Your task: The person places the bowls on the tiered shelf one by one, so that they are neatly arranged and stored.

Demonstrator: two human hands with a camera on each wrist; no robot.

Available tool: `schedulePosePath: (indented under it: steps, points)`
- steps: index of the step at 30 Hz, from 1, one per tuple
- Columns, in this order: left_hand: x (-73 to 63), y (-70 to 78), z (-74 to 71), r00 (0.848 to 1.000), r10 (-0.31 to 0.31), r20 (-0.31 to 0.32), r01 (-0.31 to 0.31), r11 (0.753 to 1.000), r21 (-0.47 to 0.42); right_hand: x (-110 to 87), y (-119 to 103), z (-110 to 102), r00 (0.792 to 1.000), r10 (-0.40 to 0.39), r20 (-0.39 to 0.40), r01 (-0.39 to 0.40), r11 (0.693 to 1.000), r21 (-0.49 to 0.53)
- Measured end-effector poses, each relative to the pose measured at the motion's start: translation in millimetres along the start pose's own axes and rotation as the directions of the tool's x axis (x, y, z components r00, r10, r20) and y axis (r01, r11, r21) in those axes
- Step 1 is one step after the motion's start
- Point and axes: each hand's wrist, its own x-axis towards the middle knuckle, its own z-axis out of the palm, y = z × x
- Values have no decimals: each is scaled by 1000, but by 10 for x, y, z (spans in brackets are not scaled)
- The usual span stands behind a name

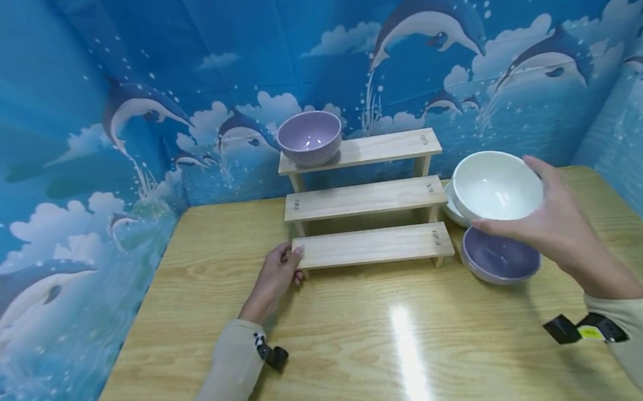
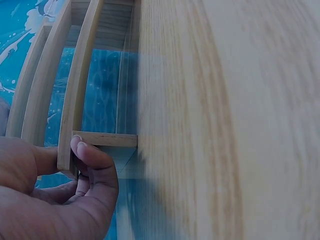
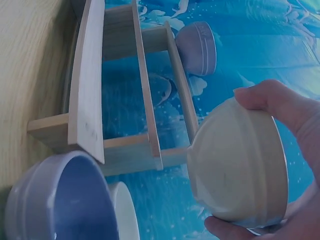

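Observation:
My right hand (image 1: 564,232) grips a white bowl (image 1: 496,187) by its rim, thumb on the near side and fingers on the far side. It is held in the air, tilted a little, right of a three-step wooden shelf (image 1: 363,198). The left end of the lowest step is pinched by my left hand (image 1: 276,273); the left wrist view shows thumb and fingers around that board (image 2: 75,100). A purple bowl (image 1: 310,140) stands upright on the left of the top step. On the table below the held bowl sits another purple bowl (image 1: 499,259). Behind it a second white bowl (image 1: 453,206) is mostly hidden.
The wooden table (image 1: 333,350) carries the shelf and the two lower bowls. A blue cloth (image 1: 298,45) printed with dolphins hangs behind the table and at both sides. Each wrist bears a small black strapped device.

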Motion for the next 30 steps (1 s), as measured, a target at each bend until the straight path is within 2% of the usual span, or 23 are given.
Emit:
schedulePosePath:
  steps: [6,13,30]
  points:
    - [3,-5,5,1000,-9,-4,9,1000,6,83,-126,74,999,-17,29,17,1000,-16]
    - [-31,-17,-9,998,63,25,-62,998,-19,171,-282,142,998,-46,52,46,999,-4]
    - [-35,12,-14,998,50,25,-50,999,-11,375,-418,325,991,-123,58,123,992,3]
